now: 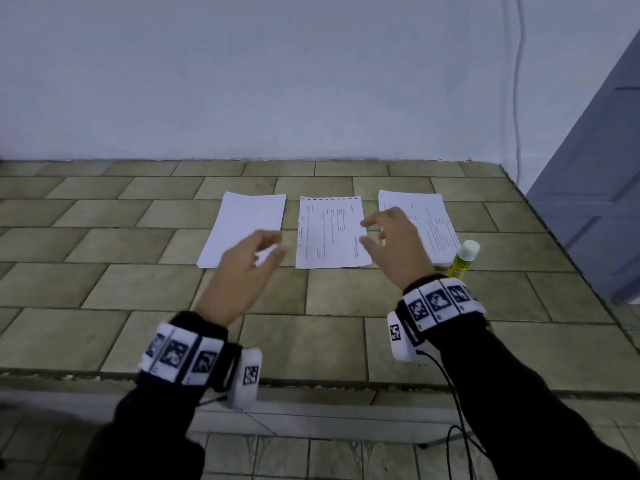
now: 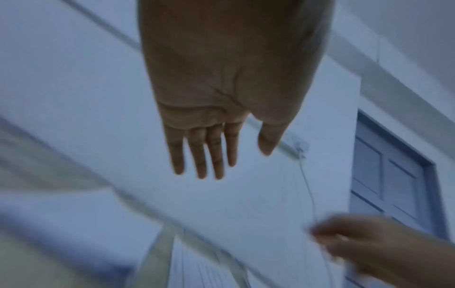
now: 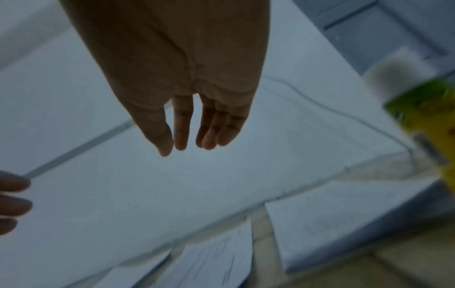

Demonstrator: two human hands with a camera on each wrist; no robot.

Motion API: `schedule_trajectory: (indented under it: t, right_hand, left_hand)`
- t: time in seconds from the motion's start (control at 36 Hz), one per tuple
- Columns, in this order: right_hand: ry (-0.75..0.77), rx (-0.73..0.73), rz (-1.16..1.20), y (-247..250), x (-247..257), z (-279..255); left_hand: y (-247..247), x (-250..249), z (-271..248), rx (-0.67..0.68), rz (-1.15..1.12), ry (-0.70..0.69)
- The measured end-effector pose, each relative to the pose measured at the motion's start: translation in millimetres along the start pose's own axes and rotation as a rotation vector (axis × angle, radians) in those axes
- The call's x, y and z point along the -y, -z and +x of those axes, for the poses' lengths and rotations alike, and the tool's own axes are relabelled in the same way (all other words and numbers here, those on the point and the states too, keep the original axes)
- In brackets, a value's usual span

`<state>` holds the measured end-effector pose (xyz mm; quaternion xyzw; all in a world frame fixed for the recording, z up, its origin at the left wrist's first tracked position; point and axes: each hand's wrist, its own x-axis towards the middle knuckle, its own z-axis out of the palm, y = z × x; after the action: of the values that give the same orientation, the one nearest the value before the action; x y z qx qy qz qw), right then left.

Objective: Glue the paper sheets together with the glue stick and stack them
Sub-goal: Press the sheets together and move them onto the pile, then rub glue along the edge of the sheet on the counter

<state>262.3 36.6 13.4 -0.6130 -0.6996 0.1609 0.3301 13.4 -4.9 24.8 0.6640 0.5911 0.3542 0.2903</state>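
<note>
Three lots of paper lie side by side on the tiled counter (image 1: 346, 306) in the head view: a blank left stack (image 1: 242, 220), a single printed middle sheet (image 1: 329, 237), and a printed right stack (image 1: 433, 216). The glue stick (image 1: 462, 259), yellow-green with a white cap, stands tilted at the near right corner of the right stack, touching or just beside it.

Head view: left hand (image 1: 249, 261) hovers over the near right corner of the left stack, fingers loosely curved and slightly apart, holding nothing. Right hand (image 1: 394, 244) hovers between the middle sheet and the right stack, fingers spread and pointing toward 10 o'clock over the sheet's right edge; contact with the paper cannot be told. The glue stick sits at 4 o'clock from the right hand, apart from its fingers. Both forearms reach forward in dark sleeves (image 1: 519, 393) with marker bands at the wrists.

Left wrist view (blurred): left hand (image 2: 221, 97) palm toward the camera, fingers (image 2: 197, 155) straight and close together, thumb apart, nothing held. Right hand (image 2: 369, 243) at 4 o'clock, smeared.

Right wrist view (blurred): right hand (image 3: 184, 87) with fingers (image 3: 182, 126) relaxed, slightly parted, empty. Glue stick (image 3: 423, 117) at 3 o'clock, well clear of the fingertips. Left-hand fingertips (image 3: 12, 204) enter at 9 o'clock.
</note>
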Motion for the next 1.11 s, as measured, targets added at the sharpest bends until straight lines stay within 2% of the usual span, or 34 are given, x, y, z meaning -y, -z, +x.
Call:
schedule_trajectory:
  t: [0.06,0.11,0.19,0.25,0.33,0.42,0.53,0.86,1.0,1.11]
  right_hand:
    - [0.064,-0.145,-0.033,18,-1,-9]
    - [0.081,-0.313,-0.141,34,-8,-17]
    - [-0.058,-0.445,-0.206,49,-28,-26]
    - [-0.222,-0.435,-0.162,52,-45,-31]
    - [-0.415,-0.391,-0.029,51,-62,-37]
    - [-0.511,-0.382,0.116,48,-70,-40]
    - [-0.597,-0.350,0.187,41,-75,-41]
    - [-0.622,-0.288,0.142,32,-81,-44]
    - [-0.612,-0.273,0.132,32,-84,-45]
    - [-0.602,-0.242,0.090,32,-87,-46]
  left_hand:
    - [15,-3,19,-0.041,0.103,-0.002]
    - [24,4,41,-0.029,0.252,0.069]
    - [26,32,76,0.068,0.487,0.280]
    - [20,55,93,0.137,0.615,0.378]
    - [4,79,104,0.188,0.769,0.449]
    - [-9,92,104,0.211,0.834,0.487]
    - [-14,104,107,0.229,0.864,0.539]
    - [-7,100,102,0.164,0.843,0.412]
    - [9,82,100,-0.009,0.700,0.385]
    - [23,54,95,-0.130,0.618,0.269]
